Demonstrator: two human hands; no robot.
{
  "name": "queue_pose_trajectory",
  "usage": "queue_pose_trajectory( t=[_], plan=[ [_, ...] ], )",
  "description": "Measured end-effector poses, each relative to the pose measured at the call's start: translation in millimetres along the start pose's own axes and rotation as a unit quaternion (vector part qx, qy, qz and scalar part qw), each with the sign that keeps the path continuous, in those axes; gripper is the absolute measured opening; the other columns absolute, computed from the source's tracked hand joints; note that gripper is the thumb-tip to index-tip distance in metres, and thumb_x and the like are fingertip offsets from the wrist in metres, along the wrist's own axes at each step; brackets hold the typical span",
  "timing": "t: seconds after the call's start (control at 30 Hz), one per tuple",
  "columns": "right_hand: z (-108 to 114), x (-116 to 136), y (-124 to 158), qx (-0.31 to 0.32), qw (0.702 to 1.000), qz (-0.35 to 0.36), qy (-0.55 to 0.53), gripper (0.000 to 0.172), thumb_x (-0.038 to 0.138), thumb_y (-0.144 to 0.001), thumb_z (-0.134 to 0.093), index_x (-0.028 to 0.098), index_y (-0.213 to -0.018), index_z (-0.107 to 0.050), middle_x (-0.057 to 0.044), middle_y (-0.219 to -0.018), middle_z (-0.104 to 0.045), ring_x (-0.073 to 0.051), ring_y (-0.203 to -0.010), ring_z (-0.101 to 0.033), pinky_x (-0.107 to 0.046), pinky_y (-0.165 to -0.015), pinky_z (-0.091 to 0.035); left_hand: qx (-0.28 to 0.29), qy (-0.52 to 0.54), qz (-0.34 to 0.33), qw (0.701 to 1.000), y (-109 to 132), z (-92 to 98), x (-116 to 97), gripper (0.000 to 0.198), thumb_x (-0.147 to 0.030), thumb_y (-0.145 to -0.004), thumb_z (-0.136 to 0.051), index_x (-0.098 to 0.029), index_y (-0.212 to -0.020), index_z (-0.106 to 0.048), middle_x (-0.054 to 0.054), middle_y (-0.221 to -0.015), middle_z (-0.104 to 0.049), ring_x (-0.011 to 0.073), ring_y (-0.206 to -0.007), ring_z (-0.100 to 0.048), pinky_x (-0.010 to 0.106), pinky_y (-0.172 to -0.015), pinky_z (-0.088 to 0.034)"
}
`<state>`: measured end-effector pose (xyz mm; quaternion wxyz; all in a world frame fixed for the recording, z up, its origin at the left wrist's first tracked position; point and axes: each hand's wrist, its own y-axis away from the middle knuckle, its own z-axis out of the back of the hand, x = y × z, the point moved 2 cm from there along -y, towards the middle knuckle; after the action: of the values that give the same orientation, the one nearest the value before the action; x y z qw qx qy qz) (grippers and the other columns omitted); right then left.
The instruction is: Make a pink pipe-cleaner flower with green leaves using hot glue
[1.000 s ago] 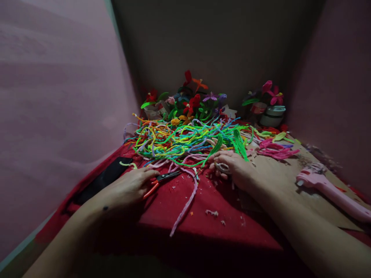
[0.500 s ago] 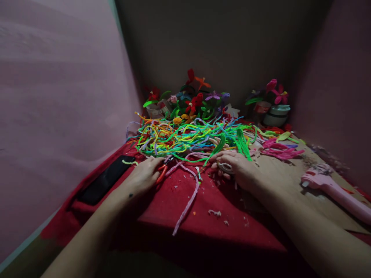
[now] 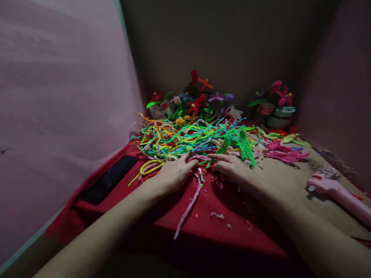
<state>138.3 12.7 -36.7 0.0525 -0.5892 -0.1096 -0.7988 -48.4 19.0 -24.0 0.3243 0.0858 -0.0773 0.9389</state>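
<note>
My left hand is low over the near edge of a heap of pipe cleaners, thumb and index finger apart beside pink pipe cleaners. One pink pipe cleaner curves toward the front edge of the table. Partly under my left hand lie a looped yellow pipe cleaner and an orange-red handle. My right hand faces it, index finger stretched left to the pink strands, the other fingers loosely bent. Its palm is hidden. Green pipe-cleaner leaves lie just behind it.
A black phone lies on the red cloth at left. On cardboard at right are a pink glue gun and pink pipe-cleaner petals. Pipe-cleaner flowers and a lidded jar stand behind. Scraps litter the cloth.
My left hand has let go of the orange-handled tool and moved right to the pink pipe cleaners. My right index finger has straightened; the whitish loop in that hand no longer shows.
</note>
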Motion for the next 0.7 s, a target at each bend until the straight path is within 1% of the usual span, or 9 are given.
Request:
queue_pose_trajectory(
  t=[0.07,0.13,0.2,0.27,0.33,0.43,0.57,0.63,0.7],
  plan=[
    [0,-1,-2,-0.008,0.999,0.007,0.044,0.048,0.022,-0.069,-0.047,0.018,-0.116,-0.058,0.004,-0.047,-0.052,-0.008,-0.038,-0.038,-0.02,-0.037,-0.022,0.021,-0.036,-0.019,0.999,-12,-6.2,1,0.038,-0.021,-0.087,-0.03,-0.026,-0.122,-0.044,0.01,-0.109,-0.052,0.0188,-0.069,-0.06,0.032,-0.057,-0.046],
    [0,-1,-2,-0.009,0.999,0.01,0.053,0.047,0.021,-0.069,-0.046,0.018,-0.113,-0.06,0.005,-0.043,-0.048,-0.008,-0.038,-0.036,-0.021,-0.038,-0.022,0.034,-0.058,-0.03,0.997,-21,-9.5,4,0.035,-0.019,-0.087,-0.028,-0.02,-0.116,-0.048,0.011,-0.1,-0.055,0.0205,-0.07,-0.06,0.032,-0.056,-0.047],
    [1,-1,0,-0.011,1.0,0.0,0.021,0.047,0.02,-0.068,-0.046,0.017,-0.112,-0.061,0.005,-0.042,-0.046,-0.008,-0.037,-0.034,-0.021,-0.037,-0.021,0.039,-0.065,-0.032,0.997,-28,-11.1,6,0.032,-0.016,-0.087,-0.028,-0.015,-0.109,-0.051,0.012,-0.094,-0.056,0.0213,-0.073,-0.061,0.033,-0.058,-0.047],
    [2,0,2,-0.013,0.999,-0.021,-0.04,0.047,0.02,-0.066,-0.046,0.015,-0.11,-0.062,0.004,-0.043,-0.045,-0.008,-0.037,-0.033,-0.021,-0.037,-0.019,0.037,-0.066,-0.024,0.997,-34,-12.3,9,0.03,-0.014,-0.086,-0.028,-0.011,-0.103,-0.053,0.014,-0.09,-0.057,0.0217,-0.073,-0.061,0.034,-0.061,-0.048],
    [5,2,6,-0.022,0.993,-0.034,-0.11,0.047,0.02,-0.064,-0.047,0.014,-0.109,-0.062,0.003,-0.046,-0.046,-0.008,-0.039,-0.037,-0.02,-0.036,-0.019,0.026,-0.066,-0.006,0.997,-40,-13.1,12,0.03,-0.012,-0.086,-0.027,-0.009,-0.1,-0.054,0.015,-0.089,-0.057,0.0229,-0.074,-0.061,0.036,-0.062,-0.048],
    [9,6,10,-0.062,0.982,-0.013,-0.178,0.047,0.021,-0.064,-0.048,0.013,-0.108,-0.061,0.002,-0.047,-0.048,-0.01,-0.042,-0.039,-0.019,-0.036,-0.02,0.005,-0.061,0.025,0.998,-54,-13.6,18,0.032,-0.011,-0.086,-0.026,-0.008,-0.1,-0.054,0.017,-0.091,-0.057,0.0254,-0.077,-0.062,0.038,-0.065,-0.047],
    [11,10,13,-0.091,0.976,0.029,-0.195,0.046,0.021,-0.066,-0.048,0.013,-0.11,-0.061,0.002,-0.048,-0.048,-0.008,-0.041,-0.034,-0.02,-0.037,-0.02,-0.023,-0.048,0.093,0.994,-75,-14.4,36,0.035,-0.008,-0.085,-0.023,-0.003,-0.103,-0.052,0.022,-0.093,-0.057,0.0291,-0.081,-0.062,0.041,-0.065,-0.047],
    [11,10,13,-0.093,0.974,0.041,-0.201,0.046,0.021,-0.067,-0.048,0.014,-0.111,-0.061,0.003,-0.049,-0.048,-0.007,-0.041,-0.032,-0.02,-0.038,-0.02,-0.028,-0.035,0.118,0.992,-83,-16.0,44,0.035,-0.008,-0.084,-0.024,-0.002,-0.104,-0.052,0.023,-0.094,-0.057,0.0286,-0.083,-0.062,0.039,-0.067,-0.046],
    [11,10,12,-0.094,0.975,0.045,-0.198,0.045,0.02,-0.068,-0.048,0.015,-0.11,-0.061,0.003,-0.049,-0.047,-0.007,-0.041,-0.03,-0.021,-0.039,-0.019,-0.024,-0.014,0.119,0.993,-85,-16.6,48,0.033,-0.008,-0.083,-0.029,-0.004,-0.102,-0.055,0.021,-0.094,-0.059,0.0264,-0.083,-0.062,0.036,-0.068,-0.046]
  ],
)
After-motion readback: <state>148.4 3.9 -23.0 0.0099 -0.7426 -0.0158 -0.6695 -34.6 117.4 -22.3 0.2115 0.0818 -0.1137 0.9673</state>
